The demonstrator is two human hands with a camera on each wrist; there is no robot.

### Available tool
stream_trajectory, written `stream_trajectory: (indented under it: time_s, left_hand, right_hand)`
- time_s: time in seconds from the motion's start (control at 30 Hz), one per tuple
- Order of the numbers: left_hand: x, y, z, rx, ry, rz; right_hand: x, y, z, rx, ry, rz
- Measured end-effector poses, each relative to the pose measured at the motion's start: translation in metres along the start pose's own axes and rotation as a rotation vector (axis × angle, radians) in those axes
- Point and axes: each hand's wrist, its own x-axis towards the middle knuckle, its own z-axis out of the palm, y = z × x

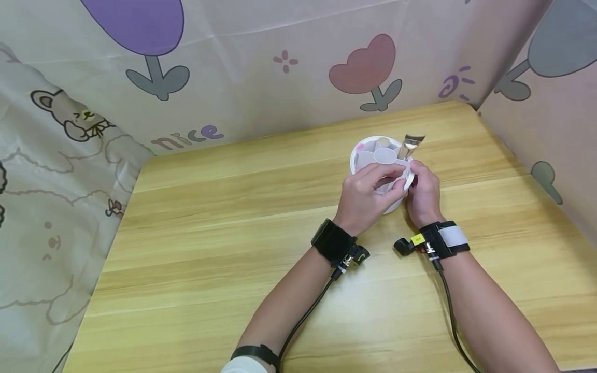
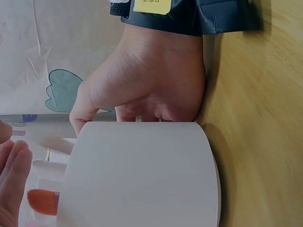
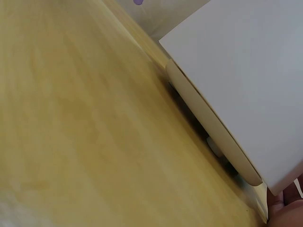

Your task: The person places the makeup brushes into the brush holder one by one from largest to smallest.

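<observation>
A white round makeup brush holder (image 1: 354,160) with petal-shaped compartments stands at the table's back right. One flat makeup brush (image 1: 407,148), with dark bristles and a gold ferrule, sticks up at its right rim. Over the near part of the top is my left hand (image 1: 366,196), thumb and index fingertips slightly apart, with nothing visible between them. My right hand (image 1: 425,194) grips the holder's right side, its fingers partly hidden behind the white wall in the left wrist view. An orange brush head (image 2: 43,202) and paler ones rise from the top there.
The holder stands on a wood-grain table (image 1: 224,223). Patterned cloth (image 1: 261,98) hangs along the back and both sides. Black straps (image 1: 333,243) with small cameras are on both wrists, and cables run along the forearms.
</observation>
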Motion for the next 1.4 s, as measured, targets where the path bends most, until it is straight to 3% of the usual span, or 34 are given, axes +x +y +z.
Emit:
stream_trajectory:
  time_s: [0.83,1.17,1.4]
  left_hand:
    - [0.009,0.007,-0.012,0.031,0.013,0.006]
    - [0.008,0.007,-0.014,0.044,0.019,0.002]
    - [0.001,0.003,-0.014,0.015,0.027,-0.025]
  right_hand:
    - [0.001,-0.014,0.009,-0.037,0.002,0.006]
    - [-0.001,-0.015,0.009,-0.055,-0.018,0.018]
    - [-0.006,-0.005,0.000,-0.061,0.010,0.048]
